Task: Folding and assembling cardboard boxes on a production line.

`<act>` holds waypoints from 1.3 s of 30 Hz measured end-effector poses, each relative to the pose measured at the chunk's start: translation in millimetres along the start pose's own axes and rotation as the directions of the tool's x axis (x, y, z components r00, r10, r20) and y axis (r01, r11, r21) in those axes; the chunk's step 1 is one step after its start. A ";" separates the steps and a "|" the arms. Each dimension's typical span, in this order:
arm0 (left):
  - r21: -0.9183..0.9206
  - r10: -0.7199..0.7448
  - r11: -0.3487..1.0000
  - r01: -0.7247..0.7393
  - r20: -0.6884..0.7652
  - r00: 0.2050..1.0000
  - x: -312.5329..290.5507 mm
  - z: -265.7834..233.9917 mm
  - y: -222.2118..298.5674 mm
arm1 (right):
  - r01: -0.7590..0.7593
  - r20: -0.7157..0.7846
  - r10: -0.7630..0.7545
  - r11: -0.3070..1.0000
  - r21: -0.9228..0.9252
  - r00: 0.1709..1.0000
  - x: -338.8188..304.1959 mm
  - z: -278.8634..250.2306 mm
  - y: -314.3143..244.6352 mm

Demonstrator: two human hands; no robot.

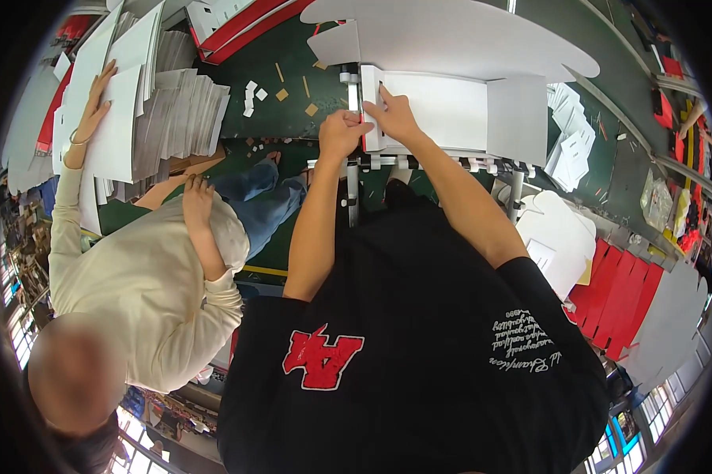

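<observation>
In front of me lies an unfolded white cardboard box [439, 110], its large lid flap [458, 39] spread out beyond it and a side flap [517, 118] opened to the right. My left hand [342, 134] grips the outer side of the box's narrow left end wall, close to its near corner, where a little red shows. From the inner side, my right hand [395, 118] holds the same wall, with thumb and forefinger pressed on it. The fingertips of the two hands almost meet there.
At left, a person in a cream top [150, 268] rests a hand on tall stacks of white board sheets [174, 118]. A red and white box [241, 28] stands at the back. Small loose pieces [281, 94] dot the green bench. White sheets [571, 138] and red panels [616, 296] lie right.
</observation>
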State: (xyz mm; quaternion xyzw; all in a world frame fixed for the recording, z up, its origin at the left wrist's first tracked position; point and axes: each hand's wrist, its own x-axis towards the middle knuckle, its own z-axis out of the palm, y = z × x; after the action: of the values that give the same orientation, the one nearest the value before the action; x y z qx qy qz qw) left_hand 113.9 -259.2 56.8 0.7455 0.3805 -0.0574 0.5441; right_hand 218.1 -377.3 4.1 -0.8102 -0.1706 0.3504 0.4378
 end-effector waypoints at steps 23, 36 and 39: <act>0.742 0.373 0.633 -0.220 -0.044 0.927 -19.1 24.0 8.3 | -0.080 0.030 0.075 0.960 0.269 0.997 -3.8 15.8 -19.0; 0.793 0.238 0.609 -0.018 -0.160 0.958 -9.6 57.1 20.3 | -0.561 -0.841 0.020 0.753 -0.343 0.541 -112.3 -225.4 16.2; 0.779 0.262 0.626 -0.049 -0.151 0.953 -12.8 56.4 14.9 | -0.406 -0.670 0.066 0.838 -0.365 0.739 -121.5 -216.6 20.5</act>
State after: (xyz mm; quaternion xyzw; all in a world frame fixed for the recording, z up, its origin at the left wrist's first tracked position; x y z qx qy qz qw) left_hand 132.8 -315.7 52.0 0.9365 0.3190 -0.0713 0.1268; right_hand 288.2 -587.3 118.3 -0.9782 0.0121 0.0567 0.1994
